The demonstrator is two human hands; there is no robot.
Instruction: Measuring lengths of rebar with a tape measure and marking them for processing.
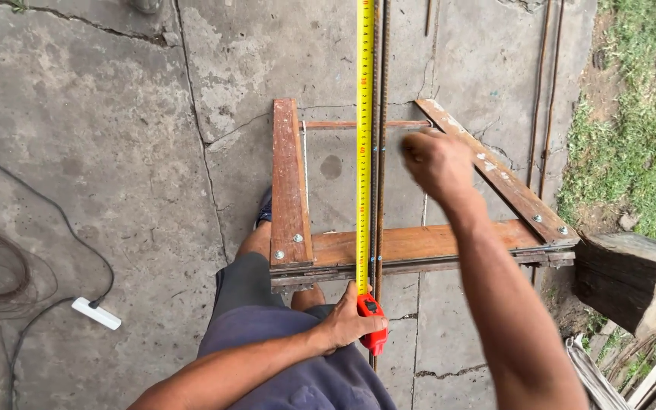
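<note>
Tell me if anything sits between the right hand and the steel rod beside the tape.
Nothing visible does. The right hand hovers just right of the steel rod, with only open air over the wooden frame between them. The left hand holds the tape measure.

The tape measure blade (364, 137) is bright yellow with fine black marks, its case (373, 319) red; just beside it runs a rusty brown steel rod (382, 114). Under the blade, the wooden frame (290, 190) is reddish brown with silver bolts, the concrete floor (100, 137) cracked grey. Well left of the blade lies a white plug block (96, 313)
</note>
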